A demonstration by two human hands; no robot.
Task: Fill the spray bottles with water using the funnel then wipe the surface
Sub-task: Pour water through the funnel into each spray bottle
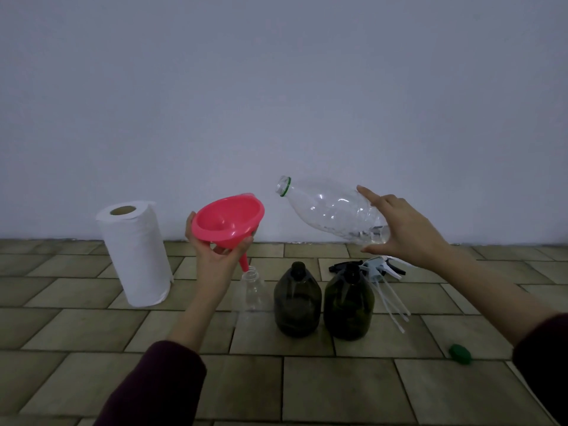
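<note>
Filling step: left hand point(212, 256) holds the pink funnel point(229, 219) tilted, spout just above the clear spray bottle point(253, 290); right hand point(399, 232) grips the near-empty water bottle point(332, 210), seemingly; next, seat the spout

The left hand point(215, 256) hides part of the clear spray bottle point(253, 290); both sleeves run off frame.

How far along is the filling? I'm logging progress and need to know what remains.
Done: spray heads off, green cap removed.

In hand: left hand tilts the pink plastic funnel above the small clear bottle; right hand holds the nearly empty clear water bottle.

Left: the dark green bottles' fill is unclear; wiping with the white paper towel roll.
</note>
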